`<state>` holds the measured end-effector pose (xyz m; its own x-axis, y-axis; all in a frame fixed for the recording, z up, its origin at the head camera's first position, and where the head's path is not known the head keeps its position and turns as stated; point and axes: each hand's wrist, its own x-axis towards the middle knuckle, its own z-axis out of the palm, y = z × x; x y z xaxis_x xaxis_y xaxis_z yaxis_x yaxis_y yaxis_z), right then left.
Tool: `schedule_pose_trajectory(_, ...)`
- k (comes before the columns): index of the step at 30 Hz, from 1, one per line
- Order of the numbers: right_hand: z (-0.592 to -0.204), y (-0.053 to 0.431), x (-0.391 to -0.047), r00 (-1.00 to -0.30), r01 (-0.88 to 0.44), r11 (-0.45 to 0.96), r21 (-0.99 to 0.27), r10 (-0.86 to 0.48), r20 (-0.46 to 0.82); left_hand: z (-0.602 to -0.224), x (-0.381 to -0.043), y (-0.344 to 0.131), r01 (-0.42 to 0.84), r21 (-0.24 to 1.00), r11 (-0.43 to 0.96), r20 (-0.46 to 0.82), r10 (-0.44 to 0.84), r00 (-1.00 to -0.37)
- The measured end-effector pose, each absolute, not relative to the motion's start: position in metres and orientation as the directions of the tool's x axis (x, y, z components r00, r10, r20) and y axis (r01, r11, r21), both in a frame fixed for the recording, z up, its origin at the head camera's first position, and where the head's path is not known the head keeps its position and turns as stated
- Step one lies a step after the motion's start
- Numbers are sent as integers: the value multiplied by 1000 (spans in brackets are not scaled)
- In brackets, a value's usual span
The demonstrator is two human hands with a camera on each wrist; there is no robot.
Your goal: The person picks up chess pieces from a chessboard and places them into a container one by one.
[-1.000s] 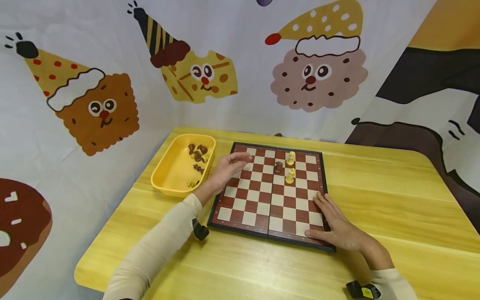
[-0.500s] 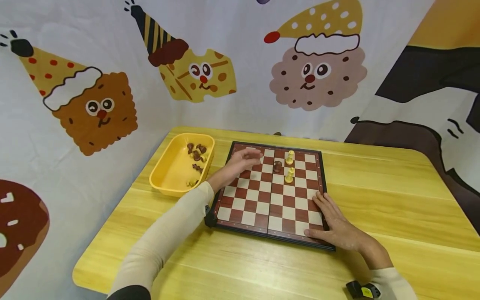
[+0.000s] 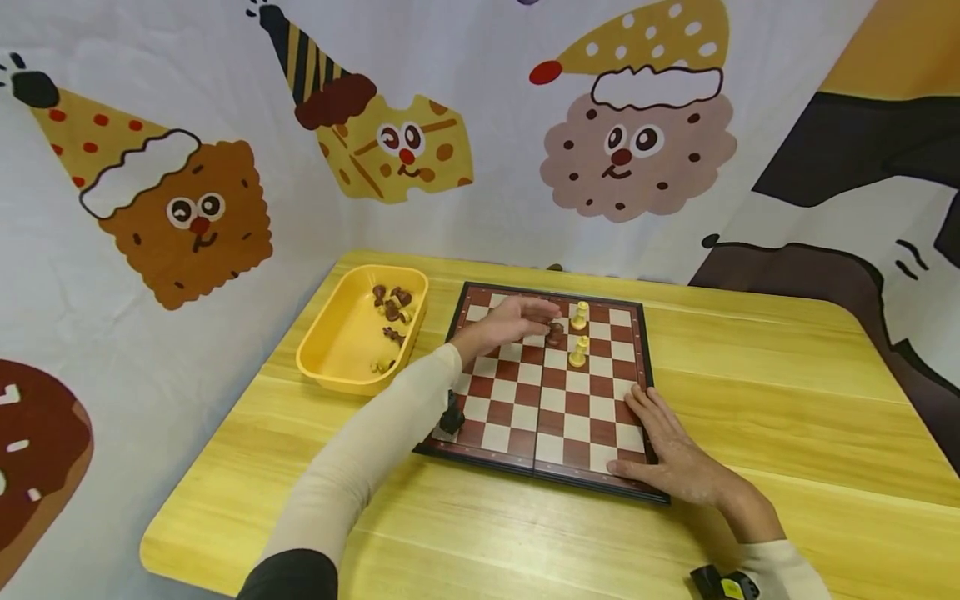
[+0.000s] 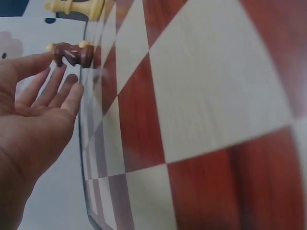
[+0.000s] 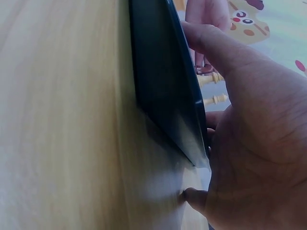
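Observation:
My left hand hovers over the far part of the chessboard, its fingers loosely extended beside a dark brown chess knight. In the left wrist view, the fingertips of that hand are close to the upright knight; whether they touch it I cannot tell. Two pale yellow chess pieces stand just right of the knight, a far one and a nearer one. My right hand rests on the board's near right edge, thumb and fingers spread.
A yellow tray left of the board contains several brown and pale yellow chess pieces. The board lies on a yellow wood-grain table. Behind it rises a cartoon-printed cloth.
My left hand has moved right across the board, from its left side to beside the brown knight. My right hand and the standing pieces have stayed in place.

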<state>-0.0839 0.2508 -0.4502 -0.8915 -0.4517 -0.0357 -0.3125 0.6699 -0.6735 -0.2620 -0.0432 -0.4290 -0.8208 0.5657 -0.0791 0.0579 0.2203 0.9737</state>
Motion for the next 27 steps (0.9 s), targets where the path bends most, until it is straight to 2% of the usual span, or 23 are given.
schedule_pose_trajectory(6,-450,246,-87,-889,-314,675,-668,-455,-42,-435,-269,-38,3,985,172,-99,578,-810)
schedule_pose_trajectory(15,-452,242,-86,-887,-314,675,-668,-458,-47,-441,-265,-38,130,957,260,-22,510,-860)
schedule_pose_trajectory(27,-452,252,-83,-887,-305,660,-687,-460,-48,-439,-265,-21,130,945,301,-24,460,-888)
